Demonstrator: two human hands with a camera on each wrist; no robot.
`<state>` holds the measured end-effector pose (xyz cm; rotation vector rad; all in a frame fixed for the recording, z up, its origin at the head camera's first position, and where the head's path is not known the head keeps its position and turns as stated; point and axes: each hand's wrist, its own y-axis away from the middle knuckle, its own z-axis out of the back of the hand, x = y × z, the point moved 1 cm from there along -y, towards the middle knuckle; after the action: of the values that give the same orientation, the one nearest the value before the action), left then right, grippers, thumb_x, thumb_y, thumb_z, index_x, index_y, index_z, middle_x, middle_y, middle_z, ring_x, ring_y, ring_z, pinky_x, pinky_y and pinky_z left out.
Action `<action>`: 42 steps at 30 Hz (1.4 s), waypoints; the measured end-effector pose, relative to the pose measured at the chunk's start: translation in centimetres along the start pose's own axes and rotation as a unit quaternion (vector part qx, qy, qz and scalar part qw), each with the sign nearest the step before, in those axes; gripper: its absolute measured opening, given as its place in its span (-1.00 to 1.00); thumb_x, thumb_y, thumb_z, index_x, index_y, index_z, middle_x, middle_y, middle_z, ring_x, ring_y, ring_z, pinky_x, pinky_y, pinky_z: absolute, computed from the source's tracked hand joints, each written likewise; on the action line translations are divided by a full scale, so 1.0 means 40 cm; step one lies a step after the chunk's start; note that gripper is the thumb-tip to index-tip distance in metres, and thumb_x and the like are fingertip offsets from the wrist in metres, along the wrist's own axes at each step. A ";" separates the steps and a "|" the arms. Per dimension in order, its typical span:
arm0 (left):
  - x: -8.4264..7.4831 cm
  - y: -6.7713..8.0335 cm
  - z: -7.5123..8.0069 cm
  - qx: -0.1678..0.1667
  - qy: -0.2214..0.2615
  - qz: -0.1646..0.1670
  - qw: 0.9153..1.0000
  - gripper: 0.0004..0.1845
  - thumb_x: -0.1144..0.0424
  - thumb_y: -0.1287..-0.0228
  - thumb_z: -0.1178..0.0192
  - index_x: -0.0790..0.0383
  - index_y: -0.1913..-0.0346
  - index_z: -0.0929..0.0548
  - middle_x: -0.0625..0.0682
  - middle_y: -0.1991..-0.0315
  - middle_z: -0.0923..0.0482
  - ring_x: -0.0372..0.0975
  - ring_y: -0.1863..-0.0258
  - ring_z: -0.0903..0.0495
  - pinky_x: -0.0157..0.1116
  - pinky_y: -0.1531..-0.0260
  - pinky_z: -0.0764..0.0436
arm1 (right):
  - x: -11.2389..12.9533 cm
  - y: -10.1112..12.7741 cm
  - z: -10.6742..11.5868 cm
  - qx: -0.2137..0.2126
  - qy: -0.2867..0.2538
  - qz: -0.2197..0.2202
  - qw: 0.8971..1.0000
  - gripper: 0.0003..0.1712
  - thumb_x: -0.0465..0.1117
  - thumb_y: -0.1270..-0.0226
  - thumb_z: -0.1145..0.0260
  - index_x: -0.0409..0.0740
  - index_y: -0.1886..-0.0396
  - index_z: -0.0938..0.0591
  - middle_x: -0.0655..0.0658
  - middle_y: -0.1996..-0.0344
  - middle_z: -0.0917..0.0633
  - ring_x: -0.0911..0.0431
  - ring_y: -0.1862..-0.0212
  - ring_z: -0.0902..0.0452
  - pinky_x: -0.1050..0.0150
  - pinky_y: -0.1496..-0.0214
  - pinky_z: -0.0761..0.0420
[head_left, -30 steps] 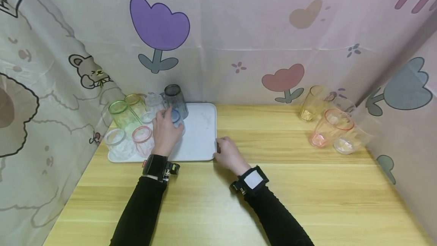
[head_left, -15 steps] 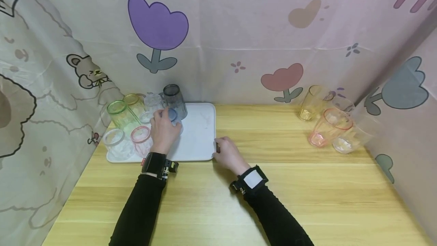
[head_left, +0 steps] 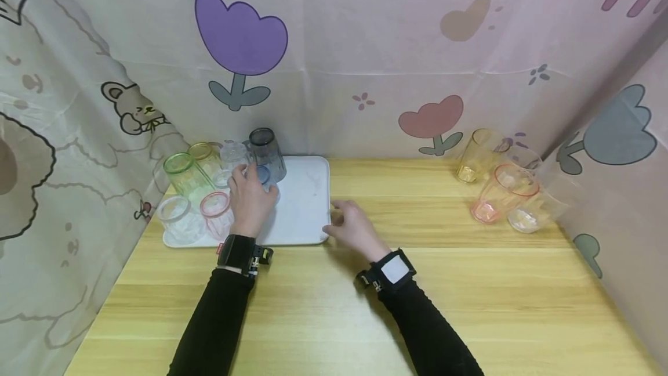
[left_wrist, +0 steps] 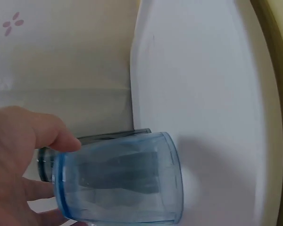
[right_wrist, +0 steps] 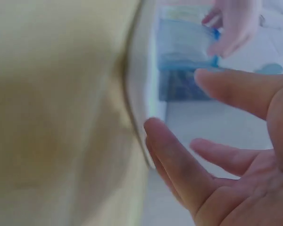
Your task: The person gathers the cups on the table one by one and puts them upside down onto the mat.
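We've got seven cups on the tray [head_left: 308,213], three off it. Left hand [head_left: 251,199] grips the upside-down blue cup [head_left: 265,177]; right hand [head_left: 352,226] hovers open-fingered.

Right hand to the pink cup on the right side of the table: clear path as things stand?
Probably yes. The right hand is open and holds nothing, beside the white tray's edge. Only bare table lies between it and the pink cup, which stands in front of its group.

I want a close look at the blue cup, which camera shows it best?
The left wrist view: the blue cup fills the frame, gripped by the left hand over the white tray. The head view shows only its rim behind that hand; the right wrist view shows it small and blurred.
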<state>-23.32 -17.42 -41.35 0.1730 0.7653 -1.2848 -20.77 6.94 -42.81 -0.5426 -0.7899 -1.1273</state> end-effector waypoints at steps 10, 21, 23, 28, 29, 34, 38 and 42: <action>-0.057 0.082 -0.007 -0.091 0.070 -0.064 0.991 -0.31 0.26 -0.22 -0.31 0.40 -0.42 -0.44 0.36 -0.43 -0.25 0.25 -0.33 -0.29 0.19 -0.13 -0.47 | 0.004 0.016 0.138 -0.140 -0.102 0.082 0.982 -0.23 -0.32 -0.29 -0.48 -0.29 -0.47 -0.42 -0.32 -0.36 -0.49 -0.24 -0.28 -0.51 -0.13 -0.25 -0.63; -0.135 0.169 -0.065 -0.046 0.116 -0.165 0.978 -0.36 0.31 -0.19 -0.35 0.35 -0.36 -0.51 0.31 -0.25 -0.44 0.17 -0.18 -0.49 0.09 -0.10 -0.60 | -0.058 0.049 0.282 -0.429 -0.169 0.110 0.881 -0.34 -0.43 -0.28 -0.44 -0.29 -0.38 -0.51 -0.26 -0.25 -0.57 0.00 -0.24 -0.53 0.10 -0.30 -0.60; -0.147 0.185 -0.078 -0.030 0.110 -0.174 0.978 -0.37 0.31 -0.20 -0.34 0.33 -0.36 -0.51 0.28 -0.20 -0.48 0.12 -0.09 -0.57 0.04 0.01 -0.66 | -0.070 0.058 0.305 -0.472 -0.169 0.098 0.860 -0.36 -0.44 -0.28 -0.42 -0.30 -0.37 -0.51 -0.26 -0.24 -0.57 0.00 -0.24 -0.52 0.15 -0.29 -0.59; -0.164 0.210 -0.103 0.018 0.091 -0.182 0.979 -0.40 0.29 -0.24 -0.33 0.30 -0.36 -0.51 0.19 -0.10 -0.55 -0.03 0.11 -0.62 -0.13 0.31 -0.67 | -0.067 0.091 0.350 -0.554 -0.135 0.065 0.819 -0.38 -0.44 -0.30 -0.40 -0.36 -0.36 -0.49 -0.29 -0.27 -0.51 0.02 -0.30 -0.41 0.25 -0.36 -0.46; -0.165 0.212 -0.107 0.031 0.086 -0.180 0.980 -0.40 0.28 -0.25 -0.33 0.30 -0.37 -0.51 0.17 -0.09 -0.56 -0.04 0.12 -0.61 -0.16 0.33 -0.65 | -0.064 0.098 0.358 -0.567 -0.128 0.056 0.812 -0.37 -0.43 -0.29 -0.40 -0.34 -0.36 -0.49 -0.26 -0.29 -0.50 0.05 -0.32 -0.38 0.26 -0.40 -0.41; -0.167 0.220 -0.122 0.100 0.040 -0.158 0.982 -0.41 0.21 -0.28 -0.34 0.29 -0.36 -0.53 0.15 -0.03 -0.59 -0.04 0.14 -0.60 -0.19 0.38 -0.62 | -0.086 0.117 0.387 -0.639 -0.089 0.022 0.764 -0.29 -0.35 -0.24 -0.45 -0.24 -0.38 -0.42 -0.14 -0.39 -0.35 0.20 -0.46 -0.17 0.35 -0.54 -0.12; -0.165 0.226 -0.125 0.131 0.015 -0.148 0.980 -0.42 0.19 -0.26 -0.37 0.29 -0.33 -0.57 0.17 0.01 -0.59 -0.01 0.15 -0.61 -0.17 0.38 -0.61 | -0.157 0.109 0.405 -0.682 -0.078 0.000 0.727 -0.10 -0.29 -0.19 -0.53 -0.26 -0.44 -0.25 -0.19 -0.46 -0.16 0.19 -0.53 -0.03 0.40 -0.55 -0.02; -0.161 0.230 -0.128 0.145 0.004 -0.142 0.979 -0.44 0.20 -0.26 -0.37 0.30 -0.31 -0.59 0.16 0.03 -0.58 -0.01 0.16 -0.60 -0.16 0.36 -0.61 | -0.234 0.102 0.417 -0.696 -0.078 -0.059 0.712 0.14 -0.12 -0.15 -0.60 -0.20 -0.55 -0.07 -0.14 -0.53 -0.01 0.20 -0.57 0.14 0.45 -0.54 0.09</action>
<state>-17.61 -6.79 -43.99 0.3130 0.6198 -1.6676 -23.56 26.07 -39.83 -1.8858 0.0764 -1.7025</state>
